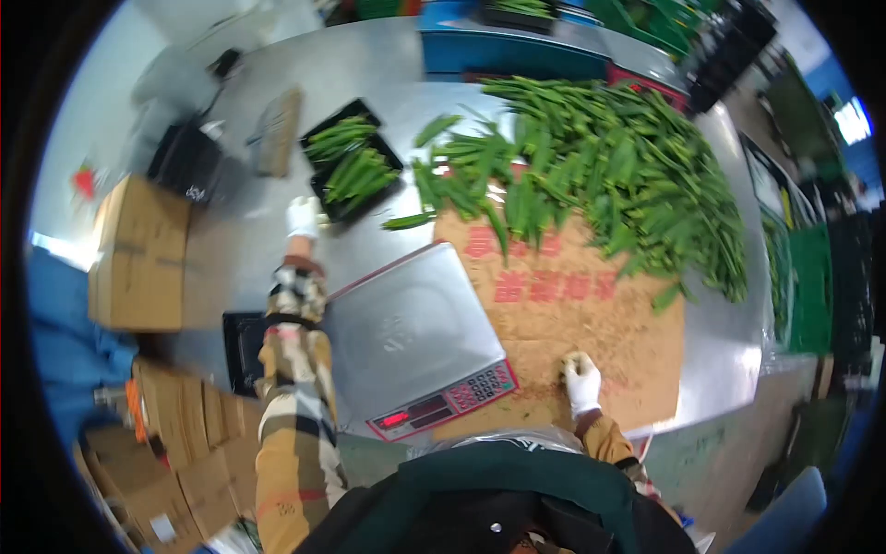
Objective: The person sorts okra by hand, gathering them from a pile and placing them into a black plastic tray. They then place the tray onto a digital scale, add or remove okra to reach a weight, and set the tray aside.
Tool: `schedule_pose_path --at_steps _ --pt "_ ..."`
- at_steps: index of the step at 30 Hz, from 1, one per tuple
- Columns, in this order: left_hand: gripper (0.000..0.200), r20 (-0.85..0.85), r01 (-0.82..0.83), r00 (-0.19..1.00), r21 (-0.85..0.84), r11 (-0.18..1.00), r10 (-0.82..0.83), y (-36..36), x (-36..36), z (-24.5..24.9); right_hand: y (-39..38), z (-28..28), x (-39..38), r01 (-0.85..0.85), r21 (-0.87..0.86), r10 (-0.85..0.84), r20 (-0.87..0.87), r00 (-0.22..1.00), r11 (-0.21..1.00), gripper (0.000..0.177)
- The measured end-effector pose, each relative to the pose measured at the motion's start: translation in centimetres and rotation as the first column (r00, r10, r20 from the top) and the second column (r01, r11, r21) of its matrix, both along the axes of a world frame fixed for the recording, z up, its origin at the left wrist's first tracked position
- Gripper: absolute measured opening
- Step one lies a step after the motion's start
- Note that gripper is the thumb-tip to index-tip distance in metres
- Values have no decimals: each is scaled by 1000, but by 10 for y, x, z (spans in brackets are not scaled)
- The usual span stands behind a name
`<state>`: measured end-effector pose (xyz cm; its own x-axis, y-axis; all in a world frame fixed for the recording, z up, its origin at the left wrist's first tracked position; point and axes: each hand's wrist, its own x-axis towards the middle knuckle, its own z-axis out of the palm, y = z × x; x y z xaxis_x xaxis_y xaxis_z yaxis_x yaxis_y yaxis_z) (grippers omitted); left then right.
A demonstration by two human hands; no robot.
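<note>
My left hand (304, 218), in a white glove, is stretched forward beside the lower-left edge of black trays filled with okra (355, 175). Whether it grips the tray edge is too small to tell. My right hand (580, 380), also gloved, rests low over the brown cardboard sheet (535, 323) with its fingers curled; anything inside them is hidden. Between my arms lies a scale (406, 332) with a bare metal plate and a lit red display. A large heap of okra (609, 157) covers the far part of the cardboard and the metal table.
An empty black tray (242, 351) lies left of the scale, partly behind my left sleeve. A brush (275, 134) lies at the back left. Cardboard boxes (140, 254) stand at the left edge. Green crates (809, 286) are at the right.
</note>
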<state>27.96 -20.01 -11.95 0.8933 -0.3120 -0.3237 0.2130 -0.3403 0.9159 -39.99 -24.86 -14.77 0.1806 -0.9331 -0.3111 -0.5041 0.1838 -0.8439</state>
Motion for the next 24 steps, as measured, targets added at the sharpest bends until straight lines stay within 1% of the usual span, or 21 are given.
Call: schedule_pose_path --at_steps 1,2,3,4,5,7,8,9,10,11,12,13,14,15,16,17,18,20,22,23,24 --pt "19 -52 52 997 -93 994 -57 0 4 7 -1 6 2 -14 -52 8 -111 994 999 6" --pt "36 50 64 997 31 997 -66 4 16 -3 0 12 5 -42 -96 20 -221 975 995 7" --pt "64 229 78 968 93 993 -98 12 18 -5 1 -3 -1 -29 -107 4 -221 975 994 8" --pt "83 416 119 892 165 979 -178 28 20 -2 1 -16 -4 1 -61 -10 -142 990 998 7" --pt "78 460 120 856 266 957 -235 45 7 17 1 -6 -4 1 -90 -15 -155 988 996 7" --pt "75 635 13 700 448 894 -328 89 -17 39 3 5 6 -10 -114 -9 -167 986 993 7" --pt "71 616 -47 710 526 849 -342 110 -45 65 2 1 3 -12 -119 -9 -174 985 993 7" --pt "70 605 -121 710 607 785 -359 135 -56 71 2 0 3 -20 -154 -9 -190 982 988 8" --pt "70 633 -189 690 626 756 -351 164 -65 69 1 -2 3 -5 -111 -16 -190 982 994 9" --pt "69 609 -299 658 752 588 -444 185 -84 81 1 -2 4 11 -80 -24 -161 987 997 9" --pt "67 533 -261 751 782 567 -389 208 -98 83 1 -1 3 30 -50 -36 -135 990 998 10" --pt "64 558 -238 750 730 641 -357 226 -121 82 0 -1 2 11 -54 -19 -150 988 998 10" --pt "55 637 -249 635 705 664 -438 245 -132 70 1 -1 4 8 -63 -17 -144 989 998 10" --pt "48 414 -84 851 715 694 -324 244 -151 85 2 0 5 8 -73 -18 -140 990 997 9" --pt "45 612 -178 727 606 775 -311 274 -149 45 1 2 4 12 -84 -24 -139 990 996 9" --pt "44 601 -263 758 637 724 -253 278 -162 42 1 10 5 -7 -50 -1 -162 987 999 9" --pt "41 628 -277 737 618 736 -250 277 -179 51 2 10 6 -32 -94 13 -195 981 995 10" --pt "34 579 -194 785 565 802 -218 300 -166 26 0 10 4 -86 -187 31 -277 960 978 12" --pt "29 516 -83 844 392 916 -144 306 -159 29 -2 23 4 -126 -136 79 -308 948 983 14" --pt "25 471 -110 882 220 969 -7 306 -154 27 -2 14 2 -116 -140 73 -282 957 983 14" --pt "24 413 -162 904 103 981 106 303 -157 35 -2 17 3 -95 -92 70 -241 968 991 15"
